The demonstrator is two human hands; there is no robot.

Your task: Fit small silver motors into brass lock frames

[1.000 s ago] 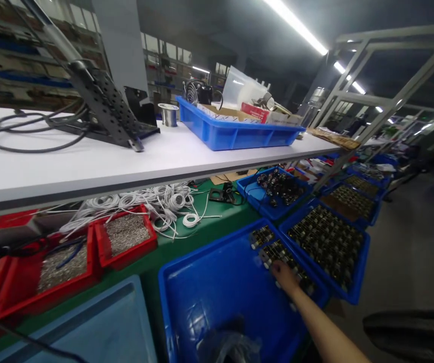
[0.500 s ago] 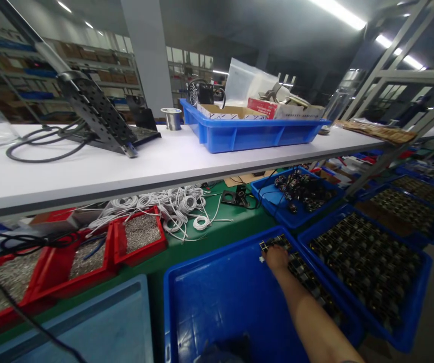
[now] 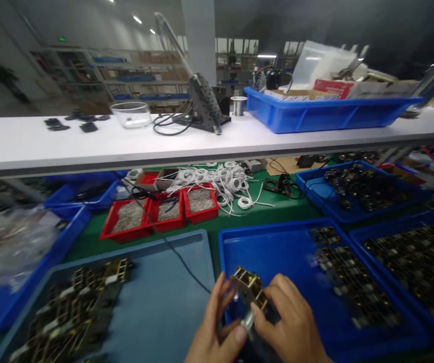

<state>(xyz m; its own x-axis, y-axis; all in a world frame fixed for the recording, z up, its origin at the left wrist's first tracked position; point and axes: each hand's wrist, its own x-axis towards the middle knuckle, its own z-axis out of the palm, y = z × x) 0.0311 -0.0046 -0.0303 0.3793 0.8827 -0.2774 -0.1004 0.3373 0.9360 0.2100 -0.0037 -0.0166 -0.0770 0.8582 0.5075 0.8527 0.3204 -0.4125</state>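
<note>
A small black and brass-coloured assembly (image 3: 250,287) is held up between both hands, over the near left part of the dark blue tray (image 3: 270,232). My left hand (image 3: 217,327) grips its lower left side, with the thumb by a pale, shiny part at its bottom. On the right side, the fingers and thumb of my right hand (image 3: 290,315) are closed on the same assembly. Similar assemblies (image 3: 353,282) lie in rows along the right of the dark blue tray. More of them (image 3: 69,307) fill the left of the grey-blue tray (image 3: 164,282).
Red bins (image 3: 167,212) of small metal parts and white cables (image 3: 228,181) lie behind the trays. A white shelf (image 3: 126,146) crosses above, bearing a blue bin (image 3: 326,118) and a black stand (image 3: 205,106). A black cord (image 3: 171,247) hangs over the grey-blue tray.
My right hand has come back from the tray's far right corner with an assembly. My left hand has come into view and holds it too. The view has swung left.
</note>
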